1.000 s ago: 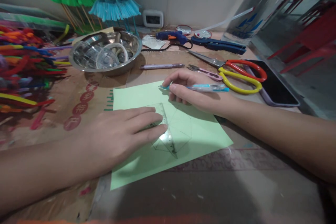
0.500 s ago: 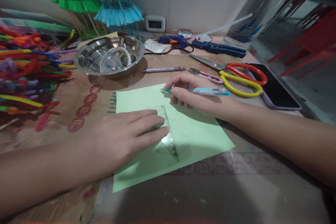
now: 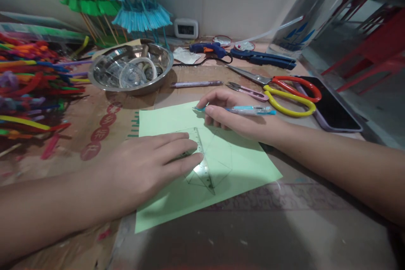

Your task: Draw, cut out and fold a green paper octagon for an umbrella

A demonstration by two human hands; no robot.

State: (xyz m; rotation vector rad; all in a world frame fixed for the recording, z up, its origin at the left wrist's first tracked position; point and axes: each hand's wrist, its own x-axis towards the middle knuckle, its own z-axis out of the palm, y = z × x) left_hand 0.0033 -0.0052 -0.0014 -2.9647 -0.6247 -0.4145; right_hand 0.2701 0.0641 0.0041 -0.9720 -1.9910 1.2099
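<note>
L. hand (image 3: 155, 158): palm down, fingers extended and slightly parted, on a clear set square (image 3: 203, 169); not gripping.
Set square: flat on paper, near its middle, partly hidden under the L. fingers.
Paper (image 3: 161, 211): one lt. green sheet on cardboard, w/ thin-lined angular figure (image 3: 232, 158) showing R. of the set square.
R. hand (image 3: 236, 118): closed round a blue-and-clear pen (image 3: 251, 110), over the sheet's far edge — pen tip points L.; contact w/ paper can't be told.
Beyond R. hand: pink-handled thread snips (image 3: 251, 92), red-and-yellow-handled scissors (image 3: 263, 79), dark-screened phone (image 3: 335, 107) partly under the scissor handles; purple pen (image 3: 198, 84).
Far L.: stainless bowl (image 3: 126, 90), assorted pipe cleaners (image 3: 28, 80).
Rear: blue glue gun (image 3: 211, 49), white digital clock (image 3: 177, 29).
</note>
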